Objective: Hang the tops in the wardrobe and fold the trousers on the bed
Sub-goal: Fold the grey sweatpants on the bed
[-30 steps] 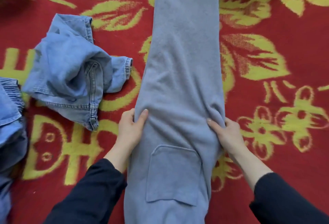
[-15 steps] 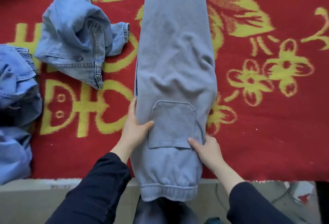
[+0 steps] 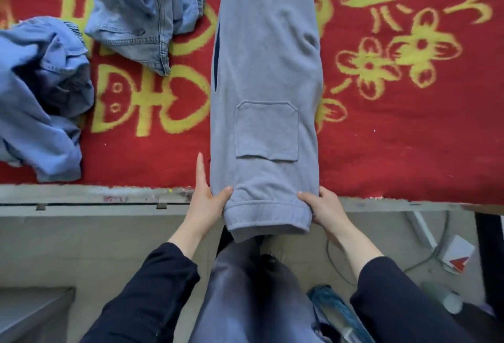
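Grey sweat trousers (image 3: 266, 70) lie lengthwise on the red and yellow bed cover (image 3: 409, 138), legs folded together, back pocket up, waistband hanging over the bed's near edge. My left hand (image 3: 206, 203) pinches the waistband's left corner, thumb on top, index finger stretched along the side. My right hand (image 3: 326, 207) grips the right corner, thumb on top, fingers beneath.
A crumpled denim garment (image 3: 141, 12) lies left of the trousers. A second blue denim heap (image 3: 41, 91) sits at the far left edge. The grey bed frame (image 3: 81, 198) runs below the cover. On the floor lie a cable, a white box (image 3: 458, 254) and a blue item.
Both hands slid down the trousers from above the pocket to the waistband at the bed edge, smoothing the cloth. The view tilted down, showing the floor.
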`<action>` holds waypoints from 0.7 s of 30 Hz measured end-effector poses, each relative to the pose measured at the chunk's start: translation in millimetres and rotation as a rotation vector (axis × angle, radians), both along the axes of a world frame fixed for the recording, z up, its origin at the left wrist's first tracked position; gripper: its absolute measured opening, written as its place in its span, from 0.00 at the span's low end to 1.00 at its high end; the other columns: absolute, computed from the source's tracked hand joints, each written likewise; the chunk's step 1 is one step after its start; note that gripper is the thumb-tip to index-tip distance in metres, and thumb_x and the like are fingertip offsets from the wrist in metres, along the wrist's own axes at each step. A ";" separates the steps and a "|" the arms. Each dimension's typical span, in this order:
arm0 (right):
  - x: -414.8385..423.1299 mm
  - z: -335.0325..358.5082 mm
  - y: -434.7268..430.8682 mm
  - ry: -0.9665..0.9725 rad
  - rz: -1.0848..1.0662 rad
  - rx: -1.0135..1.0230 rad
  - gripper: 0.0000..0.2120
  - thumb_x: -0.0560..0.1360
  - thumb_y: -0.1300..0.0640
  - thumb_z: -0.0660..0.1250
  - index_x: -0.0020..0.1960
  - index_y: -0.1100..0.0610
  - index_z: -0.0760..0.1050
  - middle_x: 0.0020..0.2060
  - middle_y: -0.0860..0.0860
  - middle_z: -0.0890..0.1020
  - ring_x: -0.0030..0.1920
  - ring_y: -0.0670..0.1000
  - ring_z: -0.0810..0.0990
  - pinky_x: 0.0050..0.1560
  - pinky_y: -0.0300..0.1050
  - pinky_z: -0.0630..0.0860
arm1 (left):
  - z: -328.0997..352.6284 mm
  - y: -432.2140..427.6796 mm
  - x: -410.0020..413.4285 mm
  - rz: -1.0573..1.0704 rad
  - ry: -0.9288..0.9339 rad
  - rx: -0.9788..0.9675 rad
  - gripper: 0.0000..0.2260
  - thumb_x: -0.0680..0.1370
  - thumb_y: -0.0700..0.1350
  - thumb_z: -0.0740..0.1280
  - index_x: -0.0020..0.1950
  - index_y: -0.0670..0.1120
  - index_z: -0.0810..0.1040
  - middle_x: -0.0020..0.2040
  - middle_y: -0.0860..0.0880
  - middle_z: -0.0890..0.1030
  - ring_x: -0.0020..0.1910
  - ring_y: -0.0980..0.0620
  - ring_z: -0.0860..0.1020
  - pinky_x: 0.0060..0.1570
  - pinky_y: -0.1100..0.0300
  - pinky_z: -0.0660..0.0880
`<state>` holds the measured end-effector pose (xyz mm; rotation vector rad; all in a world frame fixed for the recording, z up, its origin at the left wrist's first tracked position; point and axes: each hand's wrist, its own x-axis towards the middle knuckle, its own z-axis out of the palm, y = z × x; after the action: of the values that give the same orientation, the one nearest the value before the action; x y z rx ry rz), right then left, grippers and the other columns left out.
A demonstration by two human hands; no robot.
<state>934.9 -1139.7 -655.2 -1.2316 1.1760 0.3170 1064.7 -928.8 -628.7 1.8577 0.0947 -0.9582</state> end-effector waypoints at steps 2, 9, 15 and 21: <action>-14.4 20.3 0.3 0.055 0.082 -0.015 0.06 0.73 0.64 0.69 0.49 0.58 0.77 0.43 0.51 0.82 0.40 0.47 0.80 0.34 0.39 0.73 | 15.4 6.1 -19.8 -0.116 -0.024 0.006 0.40 0.79 0.41 0.65 0.76 0.66 0.41 0.73 0.68 0.54 0.70 0.63 0.63 0.67 0.61 0.65; -55.2 87.8 -15.5 0.331 0.338 0.131 0.12 0.70 0.65 0.69 0.53 0.63 0.73 0.38 0.57 0.80 0.33 0.52 0.79 0.34 0.43 0.73 | 57.1 14.6 -62.7 -0.355 0.235 0.197 0.31 0.74 0.38 0.65 0.71 0.66 0.66 0.59 0.54 0.78 0.50 0.51 0.81 0.49 0.54 0.79; 5.1 112.3 -58.5 0.057 0.056 0.098 0.06 0.74 0.59 0.65 0.44 0.59 0.80 0.31 0.55 0.77 0.32 0.53 0.73 0.35 0.43 0.73 | 96.1 -37.7 6.3 0.025 0.381 0.014 0.09 0.79 0.44 0.62 0.46 0.42 0.79 0.39 0.45 0.82 0.35 0.51 0.80 0.37 0.56 0.77; 94.4 117.1 -111.9 -0.065 -0.156 0.184 0.17 0.73 0.63 0.52 0.54 0.67 0.76 0.43 0.64 0.84 0.45 0.59 0.84 0.45 0.47 0.80 | 95.6 -75.9 106.7 0.209 0.565 -0.362 0.19 0.72 0.38 0.56 0.61 0.39 0.76 0.56 0.41 0.82 0.55 0.44 0.81 0.53 0.49 0.78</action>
<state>1029.3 -1251.7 -538.1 -0.9777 1.1525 0.2606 1171.4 -1004.6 -533.1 1.1857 0.4195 -1.2342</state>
